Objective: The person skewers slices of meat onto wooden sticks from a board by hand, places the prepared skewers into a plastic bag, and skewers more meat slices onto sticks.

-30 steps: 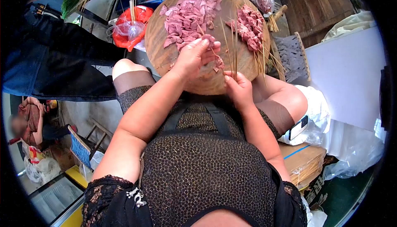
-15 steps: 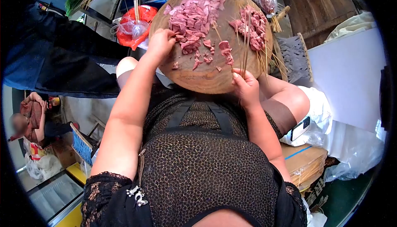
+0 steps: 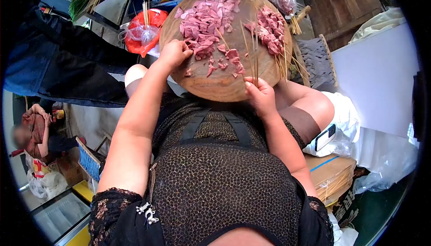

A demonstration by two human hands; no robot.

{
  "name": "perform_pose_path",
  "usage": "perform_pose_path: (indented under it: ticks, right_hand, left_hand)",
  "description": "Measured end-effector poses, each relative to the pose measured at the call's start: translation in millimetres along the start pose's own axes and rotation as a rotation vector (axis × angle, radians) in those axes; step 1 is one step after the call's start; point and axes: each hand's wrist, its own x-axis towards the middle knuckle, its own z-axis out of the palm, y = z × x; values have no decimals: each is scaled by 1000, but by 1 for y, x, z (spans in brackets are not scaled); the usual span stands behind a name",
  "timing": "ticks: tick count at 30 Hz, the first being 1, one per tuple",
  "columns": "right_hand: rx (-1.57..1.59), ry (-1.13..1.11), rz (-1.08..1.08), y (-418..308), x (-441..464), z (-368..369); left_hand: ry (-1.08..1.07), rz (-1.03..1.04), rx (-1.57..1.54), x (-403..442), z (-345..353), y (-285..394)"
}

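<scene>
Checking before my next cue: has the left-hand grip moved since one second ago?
Yes: against the round board, the left-hand grip has gone left, from the loaded skewer to the larger meat pile's lower-left edge.

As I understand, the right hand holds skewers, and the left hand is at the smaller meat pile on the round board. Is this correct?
One part is wrong: in the head view, the left hand is at the larger meat pile, not the smaller one. The right hand does hold skewers, and both piles are on the round board.
</scene>
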Motion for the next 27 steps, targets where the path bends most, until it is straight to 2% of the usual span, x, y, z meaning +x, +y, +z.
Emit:
perform_pose_path:
  ticks: [1,3,7,9,11,13,14,17,18,19,22,27]
  right_hand:
    - [0,0,-1,0,0,0]
    - [-9,-13,14,-1,-1,0]
    - [-18,-9,-4,-3,-5,3]
    - [-14,-44,21,-6,-6,3]
    - [-21,-42,29,-10,-7,6]
    - [-27,-37,40,-13,-9,6]
    - [-26,-49,50,-13,-10,6]
    - [-2,-78,77,-10,-10,7]
    - [16,-100,82,-9,-10,8]
    - [15,-105,81,-8,-9,9]
    - [-67,-114,56,-8,-6,12]
    - [-79,-99,85,-2,-7,8]
  left_hand:
    - [1,1,0,1,4,-4]
    - [307,173,10,2,13,-10]
    - [291,53,-125,2,18,-6]
    - [180,63,132,5,13,1]
    - [111,6,166,-2,6,10]
    - [102,-42,-88,-6,4,12]
    - [102,-40,-86,-6,3,14]
    - [73,-142,-1006,-13,-2,20]
    - [86,-116,-1239,-18,-7,31]
    - [91,-116,-1240,-19,-7,37]
    - [82,-62,-1565,-18,-7,42]
    - [84,-84,-1571,-19,-3,52]
